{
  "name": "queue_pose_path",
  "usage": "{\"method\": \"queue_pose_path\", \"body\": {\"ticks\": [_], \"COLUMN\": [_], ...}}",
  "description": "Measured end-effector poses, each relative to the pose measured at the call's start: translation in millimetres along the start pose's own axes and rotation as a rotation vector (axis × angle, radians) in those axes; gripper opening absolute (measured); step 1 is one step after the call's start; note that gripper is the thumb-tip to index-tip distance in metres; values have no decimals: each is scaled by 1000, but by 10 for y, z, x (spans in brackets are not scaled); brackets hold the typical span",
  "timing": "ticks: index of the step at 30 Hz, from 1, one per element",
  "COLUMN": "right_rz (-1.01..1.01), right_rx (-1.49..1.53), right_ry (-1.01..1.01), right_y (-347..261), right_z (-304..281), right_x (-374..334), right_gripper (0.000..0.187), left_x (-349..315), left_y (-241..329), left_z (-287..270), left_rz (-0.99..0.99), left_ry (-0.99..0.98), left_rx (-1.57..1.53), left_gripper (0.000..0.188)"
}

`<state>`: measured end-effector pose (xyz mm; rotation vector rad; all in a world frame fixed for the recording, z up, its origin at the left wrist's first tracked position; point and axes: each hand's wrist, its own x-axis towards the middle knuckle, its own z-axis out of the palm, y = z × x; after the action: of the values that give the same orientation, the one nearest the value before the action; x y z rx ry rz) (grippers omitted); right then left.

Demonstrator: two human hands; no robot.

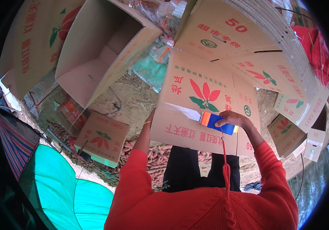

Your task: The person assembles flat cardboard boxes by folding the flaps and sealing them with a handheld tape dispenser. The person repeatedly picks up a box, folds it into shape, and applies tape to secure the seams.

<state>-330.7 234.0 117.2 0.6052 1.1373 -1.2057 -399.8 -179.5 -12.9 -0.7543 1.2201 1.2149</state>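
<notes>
A brown cardboard box [176, 92] printed with red and green leaves stands in front of my legs. My left hand [149, 119] holds its left edge, with the fingers partly hidden by the cardboard. On the box's face, my right hand [234, 119] is closed round a blue tape dispenser [220, 123] with an orange end. A strip of clear tape [179, 110] shines on the cardboard between the box's left edge and the dispenser. A red cord [225, 168] hangs in front of my chest, its upper end near the dispenser.
An open cardboard box [95, 73] stands at the far left. Stacked flat cartons [287, 57] lean at the right behind my box. Red-skinned tubers [156, 161] cover the ground by my legs. A smaller carton [102, 136], a green sheet [68, 188] and clear plastic bags [160, 19] lie around.
</notes>
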Motion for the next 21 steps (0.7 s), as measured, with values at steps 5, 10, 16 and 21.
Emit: {"method": "queue_pose_path", "body": {"ticks": [5,10,16,21], "right_rz": [28,30,56,43], "right_rx": [-76,-169,-131,-120], "right_ry": [-17,-41,30,101], "right_y": [-137,-196,-240,-96], "right_z": [-32,-52,-64,-35], "right_x": [-51,1,-96,-77], "right_gripper": [67,75,80,77], "left_x": [-92,-171,-132,-117], "left_y": [232,531,413,1061], "left_z": [52,101,291,239], "left_rz": [-149,-195,-92,-234], "left_ry": [-91,-107,51,103], "left_rx": [53,221,167,63], "left_gripper": [38,43,48,60]}}
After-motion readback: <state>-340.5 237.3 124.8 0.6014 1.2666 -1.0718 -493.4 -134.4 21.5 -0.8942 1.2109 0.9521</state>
